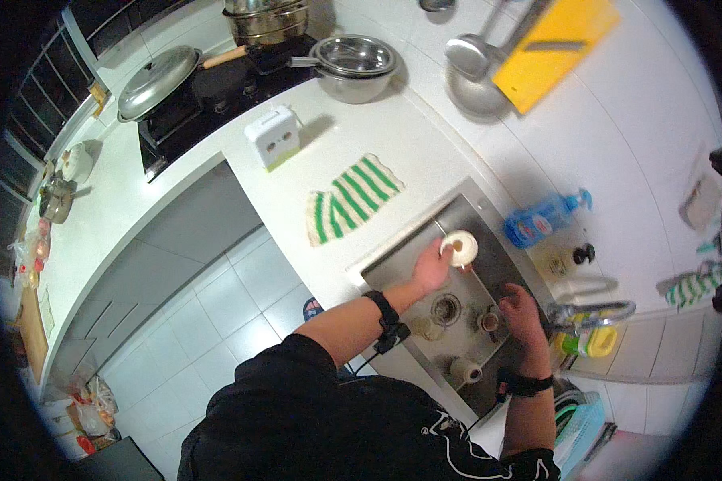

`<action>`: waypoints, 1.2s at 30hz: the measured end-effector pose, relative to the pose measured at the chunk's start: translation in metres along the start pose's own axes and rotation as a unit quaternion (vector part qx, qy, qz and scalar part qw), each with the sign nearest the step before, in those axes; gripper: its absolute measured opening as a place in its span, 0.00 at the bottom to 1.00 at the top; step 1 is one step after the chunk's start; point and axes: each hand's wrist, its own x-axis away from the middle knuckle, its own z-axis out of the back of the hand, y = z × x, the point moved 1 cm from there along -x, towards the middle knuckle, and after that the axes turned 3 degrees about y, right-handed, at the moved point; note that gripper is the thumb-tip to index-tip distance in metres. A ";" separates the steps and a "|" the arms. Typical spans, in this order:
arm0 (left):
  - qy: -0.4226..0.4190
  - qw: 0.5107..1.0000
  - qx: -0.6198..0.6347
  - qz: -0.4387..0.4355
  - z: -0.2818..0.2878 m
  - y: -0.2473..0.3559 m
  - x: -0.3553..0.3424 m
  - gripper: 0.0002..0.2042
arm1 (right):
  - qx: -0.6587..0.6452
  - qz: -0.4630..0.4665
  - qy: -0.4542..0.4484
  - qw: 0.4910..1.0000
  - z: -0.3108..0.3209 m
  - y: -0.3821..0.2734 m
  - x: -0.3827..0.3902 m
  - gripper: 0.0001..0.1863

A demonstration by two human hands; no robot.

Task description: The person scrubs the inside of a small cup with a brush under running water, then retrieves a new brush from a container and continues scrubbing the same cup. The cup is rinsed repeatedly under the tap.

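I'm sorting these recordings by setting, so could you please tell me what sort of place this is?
Probably a home kitchen: there is a stove with a steel pot on it, a sink, and a hanging ladle.

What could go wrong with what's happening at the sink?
The round white piece might slip from the left hand and hit the metal sink. The right hand looks close to the small brownish cup and could knock it over.

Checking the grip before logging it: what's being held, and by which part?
The left hand holds a round cream-white piece by its edge; nothing shows in the right hand.
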 end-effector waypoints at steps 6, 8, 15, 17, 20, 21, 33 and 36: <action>-0.107 0.989 0.035 0.100 0.054 0.006 -0.026 0.18 | 0.016 0.124 0.030 0.992 0.008 -0.222 -0.037 0.18; -0.112 0.985 0.081 0.103 0.070 0.007 -0.037 0.19 | -0.038 0.169 0.006 0.985 -0.011 -0.287 -0.044 0.16; -0.160 0.967 0.129 0.151 0.087 -0.007 -0.071 0.24 | 0.054 0.385 -0.079 0.918 -0.105 -0.468 -0.091 0.15; -0.128 0.975 0.136 0.123 0.094 -0.007 -0.079 0.25 | 0.098 0.463 -0.071 0.878 -0.140 -0.502 -0.107 0.17; -0.110 0.975 0.145 0.124 0.117 -0.010 -0.088 0.25 | 0.155 0.585 -0.033 0.795 -0.188 -0.534 -0.128 0.19; -0.105 0.976 0.148 0.124 0.125 -0.008 -0.093 0.25 | 0.151 0.603 -0.032 0.783 -0.201 -0.541 -0.134 0.20; -0.088 0.970 0.187 0.128 0.131 -0.004 -0.121 0.24 | 0.241 0.518 -0.152 0.806 -0.236 -0.567 -0.162 0.16; -0.097 0.970 0.181 0.130 0.127 -0.006 -0.116 0.24 | 0.218 0.528 -0.100 0.815 -0.239 -0.562 -0.163 0.16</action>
